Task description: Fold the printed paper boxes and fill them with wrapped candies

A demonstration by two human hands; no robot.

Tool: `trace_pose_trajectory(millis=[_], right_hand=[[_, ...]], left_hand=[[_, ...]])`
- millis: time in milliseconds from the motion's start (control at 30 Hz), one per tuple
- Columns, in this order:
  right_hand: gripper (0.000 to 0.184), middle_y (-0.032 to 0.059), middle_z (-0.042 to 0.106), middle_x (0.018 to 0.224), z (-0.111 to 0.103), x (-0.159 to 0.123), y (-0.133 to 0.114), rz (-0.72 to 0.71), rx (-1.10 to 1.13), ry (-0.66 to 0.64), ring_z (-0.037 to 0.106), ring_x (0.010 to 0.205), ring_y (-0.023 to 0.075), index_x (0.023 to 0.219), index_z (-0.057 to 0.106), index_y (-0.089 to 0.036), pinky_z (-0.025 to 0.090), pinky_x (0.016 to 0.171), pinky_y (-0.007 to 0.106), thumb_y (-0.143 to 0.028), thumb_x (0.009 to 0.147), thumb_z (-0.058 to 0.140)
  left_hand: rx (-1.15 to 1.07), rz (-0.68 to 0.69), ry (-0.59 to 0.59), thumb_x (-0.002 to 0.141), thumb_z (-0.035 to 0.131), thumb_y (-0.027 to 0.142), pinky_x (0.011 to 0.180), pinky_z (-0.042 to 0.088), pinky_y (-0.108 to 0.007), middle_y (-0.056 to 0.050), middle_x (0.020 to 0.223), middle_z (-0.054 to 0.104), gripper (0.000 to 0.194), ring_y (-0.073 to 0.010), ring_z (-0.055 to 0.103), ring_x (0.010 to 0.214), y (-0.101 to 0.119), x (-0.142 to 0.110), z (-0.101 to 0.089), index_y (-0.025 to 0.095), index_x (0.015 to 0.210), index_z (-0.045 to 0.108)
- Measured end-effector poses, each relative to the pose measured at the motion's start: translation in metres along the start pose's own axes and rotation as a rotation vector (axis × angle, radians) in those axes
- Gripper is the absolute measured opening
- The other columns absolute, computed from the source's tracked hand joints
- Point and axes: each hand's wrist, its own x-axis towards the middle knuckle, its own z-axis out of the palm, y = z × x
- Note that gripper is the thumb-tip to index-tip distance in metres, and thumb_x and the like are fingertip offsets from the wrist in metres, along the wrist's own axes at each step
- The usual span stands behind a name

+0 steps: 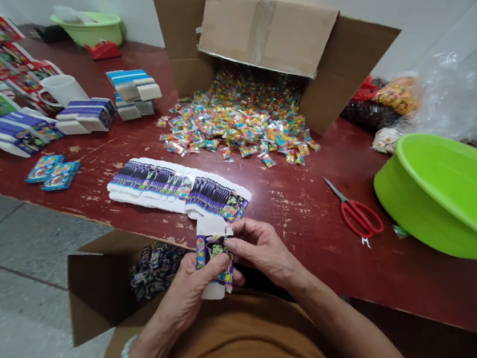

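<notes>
Both hands hold one small printed carton, purple with a cartoon figure and white flaps, just in front of the table's near edge. My left hand grips its lower left side, thumb across the front. My right hand pinches its upper right edge with the fingertips. A fanned row of flat cartons of the same print lies on the red table just beyond the hands. Farther back, a heap of small wrapped candies spills from a big cardboard box lying on its side.
An open cardboard box with dark filled packets sits below the table at my left. Red scissors and stacked green basins lie to the right. Stacks of other flat cartons, a white mug and a tape dispenser are at the left.
</notes>
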Motion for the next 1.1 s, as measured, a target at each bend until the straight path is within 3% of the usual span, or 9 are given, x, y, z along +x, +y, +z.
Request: trace_pose_trajectory(millis=[100, 200, 300, 467, 600, 667, 833, 967, 1100], right_hand=[[0.027, -0.0023, 0.064, 0.07, 0.004, 0.001, 0.003, -0.089, -0.114, 0.183, 0.056, 0.056, 0.0092, 0.086, 0.063, -0.018, 0.048, 0.056, 0.023, -0.039, 0.076, 0.077], [0.029, -0.0027, 0.066, 0.077, 0.005, 0.004, 0.003, -0.194, -0.164, 0.31, 0.058, 0.065, 0.0094, 0.096, 0.062, -0.019, 0.048, 0.063, 0.022, -0.029, 0.073, 0.077], [0.034, -0.0046, 0.063, 0.076, 0.006, 0.004, 0.006, -0.227, -0.181, 0.326, 0.056, 0.064, 0.0095, 0.102, 0.06, -0.021, 0.045, 0.061, 0.022, -0.026, 0.073, 0.076], [0.022, -0.0016, 0.065, 0.08, 0.002, 0.001, 0.015, -0.234, -0.189, 0.233, 0.058, 0.071, 0.0118, 0.098, 0.068, -0.02, 0.047, 0.069, 0.025, -0.033, 0.08, 0.073], [0.023, 0.0005, 0.069, 0.078, -0.013, -0.004, 0.015, -0.114, -0.227, 0.201, 0.059, 0.071, 0.0132, 0.079, 0.071, -0.018, 0.048, 0.071, 0.027, -0.04, 0.079, 0.077], [0.027, 0.0006, 0.069, 0.075, -0.022, -0.008, 0.014, -0.022, -0.181, 0.21, 0.059, 0.068, 0.0131, 0.075, 0.07, -0.017, 0.049, 0.07, 0.027, -0.041, 0.074, 0.083], [0.039, 0.0014, 0.069, 0.084, -0.038, -0.014, 0.013, 0.102, -0.093, 0.121, 0.064, 0.074, 0.016, 0.103, 0.069, -0.021, 0.053, 0.071, 0.03, -0.034, 0.07, 0.088], [0.016, 0.0, 0.064, 0.077, -0.034, -0.017, 0.014, -0.106, -0.196, 0.073, 0.059, 0.068, 0.0122, 0.08, 0.071, -0.02, 0.049, 0.063, 0.025, -0.031, 0.078, 0.082], [0.009, 0.0006, 0.062, 0.082, -0.023, -0.016, 0.011, -0.276, -0.321, 0.098, 0.058, 0.061, 0.0119, 0.083, 0.071, -0.024, 0.048, 0.056, 0.026, -0.032, 0.085, 0.075]], left_hand=[[0.085, 0.108, 0.099, 0.082, 0.075, 0.043, 0.072, 0.056, -0.023, -0.005, 0.087, 0.077, 0.033, -0.0156, 0.07, 0.078, 0.0, 0.003, 0.002, 0.014, 0.096, 0.07], [0.092, 0.325, 0.272, 0.076, 0.081, 0.037, 0.074, 0.058, -0.025, -0.002, 0.095, 0.076, 0.051, -0.0164, 0.072, 0.083, -0.002, 0.003, 0.004, 0.021, 0.117, 0.056], [0.148, 0.45, 0.352, 0.074, 0.081, 0.033, 0.073, 0.06, -0.026, -0.001, 0.095, 0.075, 0.062, -0.0159, 0.072, 0.081, -0.006, 0.001, 0.004, 0.025, 0.127, 0.049], [0.271, 0.396, 0.369, 0.079, 0.075, 0.039, 0.073, 0.059, -0.028, -0.004, 0.101, 0.073, 0.047, -0.0175, 0.07, 0.079, -0.006, -0.004, 0.0, 0.022, 0.121, 0.063], [0.326, 0.316, 0.279, 0.088, 0.066, 0.038, 0.075, 0.054, -0.026, -0.003, 0.093, 0.074, 0.023, -0.0183, 0.066, 0.084, 0.001, -0.005, 0.005, 0.02, 0.103, 0.069], [0.362, 0.32, 0.227, 0.093, 0.059, 0.037, 0.076, 0.051, -0.026, -0.002, 0.09, 0.072, 0.021, -0.018, 0.063, 0.082, 0.002, -0.005, 0.01, 0.02, 0.098, 0.069], [0.325, 0.304, 0.159, 0.093, 0.059, 0.037, 0.073, 0.046, -0.027, -0.001, 0.084, 0.065, 0.019, -0.0162, 0.058, 0.077, -0.006, -0.001, 0.018, 0.019, 0.096, 0.064], [-0.033, 0.266, 0.094, 0.085, 0.071, 0.041, 0.069, 0.048, -0.025, 0.002, 0.086, 0.064, 0.043, -0.0139, 0.062, 0.074, -0.012, -0.001, 0.019, 0.024, 0.115, 0.045], [-0.194, 0.042, -0.136, 0.089, 0.055, 0.062, 0.052, 0.048, -0.024, -0.001, 0.079, 0.066, 0.051, -0.0141, 0.065, 0.054, -0.012, -0.002, 0.015, 0.021, 0.118, 0.048]])
